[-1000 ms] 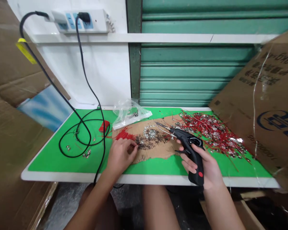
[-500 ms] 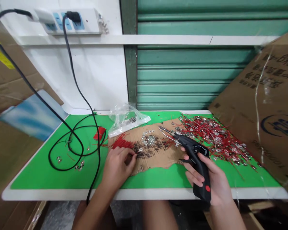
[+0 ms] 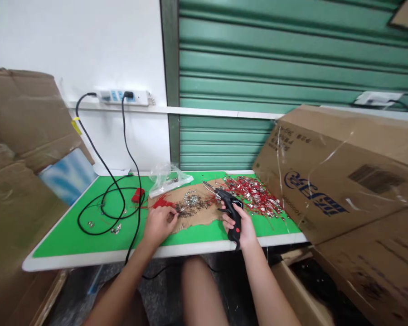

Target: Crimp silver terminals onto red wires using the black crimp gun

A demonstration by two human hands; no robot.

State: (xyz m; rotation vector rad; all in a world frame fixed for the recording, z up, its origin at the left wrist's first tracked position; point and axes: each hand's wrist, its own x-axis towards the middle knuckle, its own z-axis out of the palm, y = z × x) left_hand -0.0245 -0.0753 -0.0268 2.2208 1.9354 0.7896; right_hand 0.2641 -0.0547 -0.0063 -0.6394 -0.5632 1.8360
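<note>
My right hand [image 3: 240, 224] is wrapped round a black soldering gun [image 3: 231, 213] with a red dot on its handle. Its thin metal tip points up and left, above a piece of brown cardboard [image 3: 204, 218]. My left hand [image 3: 160, 224] rests at the cardboard's left part, thumb and forefinger pinched together; what they hold is too small to make out. Just beyond its fingers lie thin red wires [image 3: 161, 201]. Small round metal pieces [image 3: 191, 198] sit on the cardboard near dark scorch-like specks. At the right is a heap of red wires with metal pieces [image 3: 255, 194].
A green-topped table [image 3: 88, 244] carries a looped black cable [image 3: 83, 217], a red object [image 3: 138, 195] and a clear plastic bag [image 3: 170, 181]. A large carton [image 3: 313, 181] bounds the right side; a power strip [image 3: 122, 97] hangs on the wall.
The camera view has shifted, so the table looks smaller and more of the carton shows. Both hands keep nearly the same pose, and the soldering gun stays in my right hand.
</note>
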